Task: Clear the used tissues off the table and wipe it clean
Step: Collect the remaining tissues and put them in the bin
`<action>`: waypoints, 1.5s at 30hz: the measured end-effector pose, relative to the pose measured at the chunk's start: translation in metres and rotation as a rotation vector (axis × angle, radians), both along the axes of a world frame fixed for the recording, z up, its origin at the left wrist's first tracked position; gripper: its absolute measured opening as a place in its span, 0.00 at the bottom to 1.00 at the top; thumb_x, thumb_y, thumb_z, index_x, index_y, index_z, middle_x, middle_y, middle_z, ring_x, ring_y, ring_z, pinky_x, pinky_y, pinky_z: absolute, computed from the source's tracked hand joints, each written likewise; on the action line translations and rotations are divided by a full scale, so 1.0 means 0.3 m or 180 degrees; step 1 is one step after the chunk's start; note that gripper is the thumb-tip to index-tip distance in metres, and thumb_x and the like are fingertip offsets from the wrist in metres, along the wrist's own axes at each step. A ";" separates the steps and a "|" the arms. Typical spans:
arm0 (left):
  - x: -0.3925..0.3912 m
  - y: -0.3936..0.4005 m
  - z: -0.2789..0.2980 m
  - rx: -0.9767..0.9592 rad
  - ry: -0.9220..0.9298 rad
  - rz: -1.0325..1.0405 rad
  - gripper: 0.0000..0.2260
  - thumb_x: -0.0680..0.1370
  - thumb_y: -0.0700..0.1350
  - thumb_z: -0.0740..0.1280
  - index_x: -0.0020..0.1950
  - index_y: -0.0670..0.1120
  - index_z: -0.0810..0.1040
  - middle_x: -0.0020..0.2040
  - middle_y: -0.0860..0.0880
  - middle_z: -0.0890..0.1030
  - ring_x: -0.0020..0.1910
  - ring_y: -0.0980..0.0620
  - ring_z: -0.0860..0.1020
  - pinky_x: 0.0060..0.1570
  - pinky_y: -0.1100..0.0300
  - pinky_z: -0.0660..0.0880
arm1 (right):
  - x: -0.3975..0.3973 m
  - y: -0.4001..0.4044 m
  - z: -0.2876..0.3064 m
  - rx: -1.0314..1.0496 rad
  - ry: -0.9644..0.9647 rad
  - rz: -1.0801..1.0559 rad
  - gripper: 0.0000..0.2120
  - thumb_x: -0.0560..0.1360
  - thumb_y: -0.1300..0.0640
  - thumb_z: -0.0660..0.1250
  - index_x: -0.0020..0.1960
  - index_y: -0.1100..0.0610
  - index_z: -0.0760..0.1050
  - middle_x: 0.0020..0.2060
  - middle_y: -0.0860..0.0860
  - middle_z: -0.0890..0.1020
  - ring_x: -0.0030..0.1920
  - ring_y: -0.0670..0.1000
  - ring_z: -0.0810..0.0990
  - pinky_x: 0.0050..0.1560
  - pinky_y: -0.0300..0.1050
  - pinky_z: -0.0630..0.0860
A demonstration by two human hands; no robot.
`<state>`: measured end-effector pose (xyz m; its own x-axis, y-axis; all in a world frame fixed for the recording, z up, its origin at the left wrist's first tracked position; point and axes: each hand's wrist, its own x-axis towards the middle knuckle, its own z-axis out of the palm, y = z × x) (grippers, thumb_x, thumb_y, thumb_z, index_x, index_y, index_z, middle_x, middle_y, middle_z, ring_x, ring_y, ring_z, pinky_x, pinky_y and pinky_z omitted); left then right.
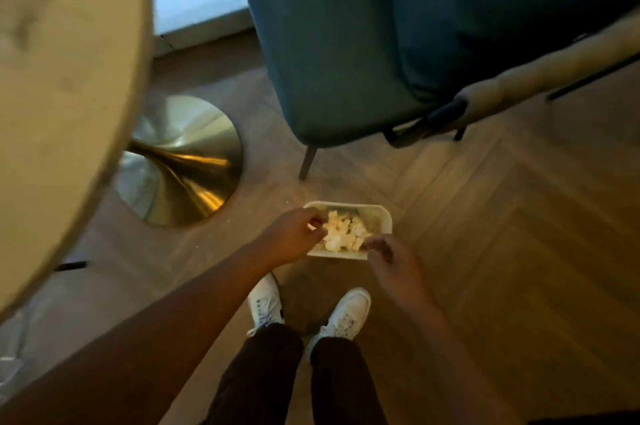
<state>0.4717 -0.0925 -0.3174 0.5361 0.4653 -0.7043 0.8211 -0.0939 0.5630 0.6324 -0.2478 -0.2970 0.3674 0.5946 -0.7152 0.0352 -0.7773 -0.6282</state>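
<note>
Head view: crumpled used tissues (344, 234) are held over a small white bin (382, 222) on the floor.
Left hand (294, 239) and right hand (391, 260) pinch the wad; it should be released low inside the rim, so nothing spills.

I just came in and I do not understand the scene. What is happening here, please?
A person stands over a small white bin on the wooden floor, both hands above it. The left hand and right hand have curled fingers at the crumpled white tissues lying in the bin; whether they pinch any is unclear. The round table is at the left, blurred, and a teal armchair stands behind.
</note>
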 end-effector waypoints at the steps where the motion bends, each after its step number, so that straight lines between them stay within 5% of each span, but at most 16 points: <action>1: -0.011 0.008 0.116 0.0080 -0.0036 0.0029 0.13 0.82 0.50 0.67 0.66 0.53 0.77 0.60 0.54 0.80 0.50 0.62 0.77 0.43 0.70 0.72 | -0.018 0.007 0.120 0.0054 0.0086 -0.0105 0.10 0.82 0.60 0.64 0.56 0.47 0.79 0.55 0.45 0.81 0.53 0.42 0.79 0.45 0.35 0.73; 8: -0.163 0.005 0.784 0.0709 -0.0504 0.0657 0.11 0.82 0.48 0.66 0.64 0.51 0.78 0.56 0.54 0.80 0.50 0.62 0.77 0.47 0.69 0.71 | -0.165 0.062 0.728 0.0401 0.0535 -0.0538 0.06 0.81 0.57 0.66 0.54 0.50 0.81 0.54 0.52 0.84 0.53 0.51 0.83 0.57 0.53 0.82; 12: -0.338 -0.022 0.983 0.0759 -0.0763 0.1077 0.10 0.81 0.50 0.68 0.62 0.54 0.79 0.57 0.53 0.82 0.56 0.57 0.80 0.58 0.57 0.77 | -0.265 0.092 0.921 0.0604 0.0555 -0.0641 0.07 0.81 0.55 0.67 0.57 0.51 0.81 0.50 0.52 0.85 0.53 0.51 0.84 0.55 0.53 0.82; 17: -0.611 -0.025 1.149 0.0890 -0.1009 0.1396 0.08 0.81 0.51 0.68 0.60 0.55 0.81 0.55 0.57 0.81 0.54 0.60 0.79 0.55 0.62 0.75 | -0.451 0.136 1.017 0.0880 0.0591 -0.0642 0.06 0.80 0.57 0.68 0.56 0.53 0.82 0.48 0.51 0.87 0.51 0.50 0.86 0.56 0.49 0.82; 23: -0.970 0.001 1.185 0.1087 -0.1104 0.1721 0.04 0.81 0.53 0.68 0.54 0.59 0.80 0.53 0.61 0.81 0.52 0.60 0.79 0.52 0.62 0.77 | -0.804 0.204 1.045 0.0926 0.0280 -0.0418 0.05 0.80 0.56 0.68 0.53 0.50 0.82 0.46 0.50 0.86 0.49 0.49 0.85 0.50 0.44 0.81; 32: -1.425 0.106 1.193 0.1500 -0.1055 0.1418 0.07 0.82 0.53 0.66 0.58 0.55 0.81 0.54 0.59 0.81 0.49 0.60 0.80 0.49 0.65 0.76 | -1.233 0.401 1.118 0.1296 -0.0346 0.0389 0.06 0.79 0.59 0.69 0.49 0.48 0.80 0.46 0.49 0.84 0.50 0.52 0.83 0.53 0.51 0.80; 38: -1.571 0.280 1.177 0.1584 -0.0735 0.0818 0.09 0.82 0.54 0.65 0.60 0.55 0.80 0.58 0.57 0.80 0.53 0.59 0.78 0.54 0.57 0.77 | -1.331 0.548 1.117 0.1267 -0.0389 0.0709 0.07 0.78 0.60 0.69 0.48 0.48 0.81 0.43 0.48 0.85 0.47 0.52 0.84 0.55 0.55 0.81; 45: -1.568 0.594 1.147 0.1646 -0.0584 0.1033 0.08 0.82 0.53 0.66 0.59 0.54 0.80 0.58 0.55 0.80 0.52 0.57 0.78 0.56 0.56 0.78 | -1.360 0.814 1.064 0.1234 -0.0018 0.0572 0.06 0.79 0.58 0.68 0.50 0.49 0.82 0.44 0.48 0.85 0.46 0.49 0.84 0.52 0.50 0.81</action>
